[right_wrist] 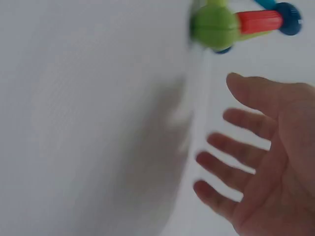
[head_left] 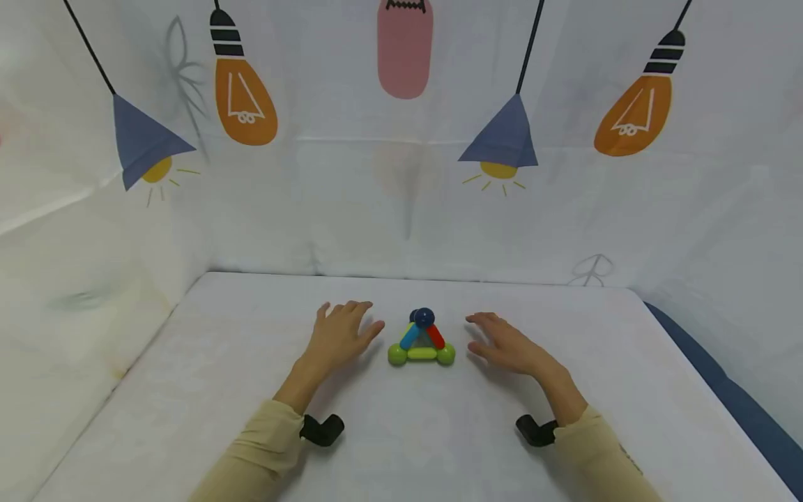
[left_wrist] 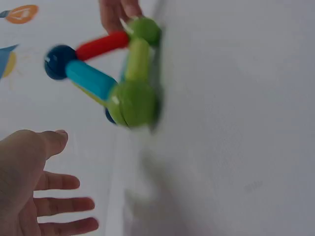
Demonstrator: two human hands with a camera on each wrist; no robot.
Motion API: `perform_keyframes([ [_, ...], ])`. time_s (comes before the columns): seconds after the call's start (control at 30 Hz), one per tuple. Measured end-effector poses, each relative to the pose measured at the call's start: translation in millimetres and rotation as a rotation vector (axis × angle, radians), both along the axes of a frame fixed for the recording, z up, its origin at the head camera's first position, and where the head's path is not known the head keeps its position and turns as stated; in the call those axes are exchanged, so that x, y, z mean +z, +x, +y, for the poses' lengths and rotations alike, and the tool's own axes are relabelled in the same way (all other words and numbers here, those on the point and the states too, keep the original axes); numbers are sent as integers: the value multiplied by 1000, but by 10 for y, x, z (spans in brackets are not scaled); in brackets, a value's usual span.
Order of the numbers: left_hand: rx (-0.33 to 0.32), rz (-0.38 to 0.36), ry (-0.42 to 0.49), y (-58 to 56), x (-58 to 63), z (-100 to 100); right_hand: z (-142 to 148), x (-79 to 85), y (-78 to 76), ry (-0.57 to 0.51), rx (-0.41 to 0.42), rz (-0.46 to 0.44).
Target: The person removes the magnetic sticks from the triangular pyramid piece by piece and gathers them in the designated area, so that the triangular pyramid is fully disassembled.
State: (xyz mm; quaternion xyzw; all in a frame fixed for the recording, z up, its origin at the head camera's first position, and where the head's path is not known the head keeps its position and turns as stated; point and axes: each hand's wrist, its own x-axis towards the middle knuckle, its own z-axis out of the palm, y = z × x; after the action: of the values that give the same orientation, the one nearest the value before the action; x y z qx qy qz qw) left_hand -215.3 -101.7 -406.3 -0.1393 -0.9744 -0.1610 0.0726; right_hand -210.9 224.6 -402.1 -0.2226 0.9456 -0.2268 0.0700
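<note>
A small frame of rods and balls stands on the white table between the two hands. Along its front runs a light green rod (head_left: 422, 354) joining a left green ball (head_left: 397, 355) and a right green ball (head_left: 446, 355). From these, a blue rod (head_left: 410, 337) and a red rod (head_left: 436, 337) slope up to a dark blue ball (head_left: 424, 318). Left of the frame, the left hand (head_left: 341, 335) holds nothing, its fingers spread and apart from the toy. On the other side, the right hand (head_left: 508, 346) is also bare, fingers extended, thumb nearest the right green ball.
A white table (head_left: 263, 307) spreads under both hands. Behind it hangs a white cloth wall (head_left: 351, 209) printed with lamps and bulbs. Black wrist mounts (head_left: 323, 430) stick out at both cuffs. Dark blue fabric (head_left: 709, 355) lies beyond the table's right edge.
</note>
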Motion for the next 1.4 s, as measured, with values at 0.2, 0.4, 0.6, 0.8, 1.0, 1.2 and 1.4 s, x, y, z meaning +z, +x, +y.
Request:
perform_keyframes([
  [0.2,-123,4,313,-38,171,248,-284,87,-5,-258,115,-110],
  [0.4,-242,-17,445,-57,221,463,-595,37,-91,-365,135,-42],
  [0.6,-272,63,393,-73,161,587,-760,-8,-119,-383,111,66],
  [0.8,-309,64,446,-84,67,633,-778,-44,-74,-361,66,144],
  [1.0,-317,34,500,-60,9,677,-753,-93,-30,-328,56,217],
  [1.2,-337,30,526,-50,-8,681,-753,-112,-22,-336,65,239],
  [1.4,-319,36,545,-79,4,650,-756,-122,-56,-359,47,261],
])
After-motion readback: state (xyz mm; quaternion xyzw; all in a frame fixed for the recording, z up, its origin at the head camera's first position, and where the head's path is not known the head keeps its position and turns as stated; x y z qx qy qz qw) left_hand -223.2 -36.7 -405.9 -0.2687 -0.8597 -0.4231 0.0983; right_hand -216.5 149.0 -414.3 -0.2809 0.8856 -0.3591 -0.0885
